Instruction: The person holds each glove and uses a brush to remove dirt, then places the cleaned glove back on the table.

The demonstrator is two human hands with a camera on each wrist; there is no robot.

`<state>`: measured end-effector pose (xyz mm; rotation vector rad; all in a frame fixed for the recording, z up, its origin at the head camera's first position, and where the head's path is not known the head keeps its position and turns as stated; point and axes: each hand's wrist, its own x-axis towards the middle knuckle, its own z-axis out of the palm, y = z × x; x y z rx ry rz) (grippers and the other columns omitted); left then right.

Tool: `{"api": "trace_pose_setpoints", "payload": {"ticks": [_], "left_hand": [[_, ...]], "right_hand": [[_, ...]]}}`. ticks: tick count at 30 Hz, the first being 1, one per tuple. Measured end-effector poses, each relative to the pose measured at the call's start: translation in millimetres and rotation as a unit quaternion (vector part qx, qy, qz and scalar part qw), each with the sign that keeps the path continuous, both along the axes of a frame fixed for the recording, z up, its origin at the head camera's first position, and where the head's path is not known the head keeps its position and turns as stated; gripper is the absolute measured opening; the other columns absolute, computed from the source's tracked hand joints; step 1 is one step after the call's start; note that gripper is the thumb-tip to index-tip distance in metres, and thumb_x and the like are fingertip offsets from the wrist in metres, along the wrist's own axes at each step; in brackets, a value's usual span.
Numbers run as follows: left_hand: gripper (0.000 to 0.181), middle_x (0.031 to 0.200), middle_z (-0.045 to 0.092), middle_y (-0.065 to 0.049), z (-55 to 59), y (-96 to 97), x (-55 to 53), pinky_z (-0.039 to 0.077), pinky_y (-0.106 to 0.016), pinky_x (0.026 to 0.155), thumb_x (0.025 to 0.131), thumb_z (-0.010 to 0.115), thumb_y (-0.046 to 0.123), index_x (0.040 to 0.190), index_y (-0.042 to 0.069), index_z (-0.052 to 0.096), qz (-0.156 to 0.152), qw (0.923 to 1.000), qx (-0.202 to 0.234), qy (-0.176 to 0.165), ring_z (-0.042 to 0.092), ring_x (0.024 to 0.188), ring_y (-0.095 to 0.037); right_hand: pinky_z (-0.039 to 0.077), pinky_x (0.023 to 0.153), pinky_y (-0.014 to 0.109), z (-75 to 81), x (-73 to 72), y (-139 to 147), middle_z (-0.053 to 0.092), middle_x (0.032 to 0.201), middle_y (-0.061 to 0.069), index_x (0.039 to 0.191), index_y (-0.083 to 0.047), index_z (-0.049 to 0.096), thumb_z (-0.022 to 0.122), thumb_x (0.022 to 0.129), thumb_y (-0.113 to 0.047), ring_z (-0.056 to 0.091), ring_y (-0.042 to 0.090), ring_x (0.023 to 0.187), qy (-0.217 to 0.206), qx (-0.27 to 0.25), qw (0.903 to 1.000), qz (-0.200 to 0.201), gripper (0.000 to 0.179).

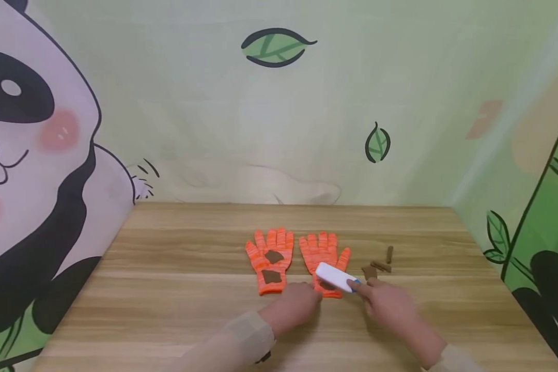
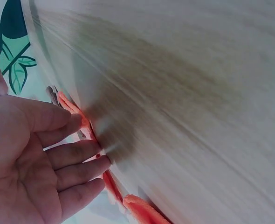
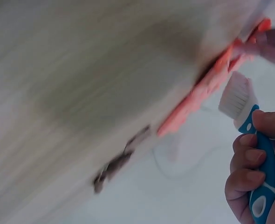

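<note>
Orange is the colour of two gloves, which lie flat side by side on a wooden table (image 1: 167, 305), near the middle of the frame: one glove (image 1: 279, 266) at left, another glove (image 1: 320, 253) at right. Brown patches (image 1: 273, 277) are on them. The right hand (image 1: 390, 305) has its fingers closed around a blue and white brush (image 1: 336, 277). This brush stands in the way and hides partly the lower patch of the right-side glove. The left hand (image 1: 297, 305) has loosely extended fingers at that glove's cuff; I cannot tell if they press it. Right of centre, brown pieces (image 1: 381, 266) lie near the brush. Behind is a green backdrop (image 1: 190, 93), with a painted panda (image 1: 74, 170) at left and painted bamboo (image 1: 546, 206) at right.
</note>
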<state>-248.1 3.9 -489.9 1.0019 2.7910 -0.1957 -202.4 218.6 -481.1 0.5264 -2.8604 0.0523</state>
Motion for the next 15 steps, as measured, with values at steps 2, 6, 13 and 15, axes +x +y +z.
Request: {"api": "trace_pose_setpoints", "payload": {"ticks": [2,6,13,15], "left_hand": [[0.016,0.084,0.072,0.001,-0.8,-0.5,0.6,0.053,-0.028,0.061,0.103,0.058,0.018,0.101,0.02,0.074,-0.002,1.0,0.005,0.001,0.065,0.073,-0.011],[0.016,0.084,0.071,0.001,-2.3,-0.6,-0.1,0.053,-0.027,0.06,0.103,0.057,0.018,0.098,0.02,0.073,-0.001,1.0,-0.004,0.004,0.065,0.073,-0.011],[0.016,0.084,0.07,0.001,-4.0,-1.4,-0.8,0.052,-0.027,0.06,0.103,0.058,0.019,0.099,0.02,0.074,0.0,1.0,-0.005,0.001,0.063,0.072,-0.011],[0.016,0.085,0.071,0.001,-6.6,-0.2,-1.1,0.053,-0.027,0.06,0.102,0.059,0.019,0.099,0.02,0.074,-0.001,1.0,-0.003,0.005,0.064,0.073,-0.011]], "right_hand": [[0.03,0.045,0.022,-3.3,-0.5,-3,0.05,0.071,-0.007,0.12,-0.03,0.077,0.078,0.087,-0.016,0.033,0.006,0.053,-0.008,-0.002,0.9999,0.009,0.036],[0.029,0.047,0.021,-6.7,5.7,7,0.048,0.069,-0.008,0.119,-0.028,0.078,0.078,0.085,-0.012,0.032,0.006,0.055,-0.025,0.003,0.9997,-0.005,0.038],[0.03,0.044,0.024,-0.8,4.7,12,0.048,0.068,-0.007,0.118,-0.028,0.078,0.08,0.083,-0.012,0.031,0.006,0.053,0.016,-0.001,0.9997,-0.016,0.038],[0.029,0.044,0.023,-2.7,2.9,4,0.048,0.069,-0.007,0.119,-0.029,0.078,0.079,0.085,-0.014,0.031,0.006,0.052,0.01,0.003,0.9999,-0.008,0.038]]}}
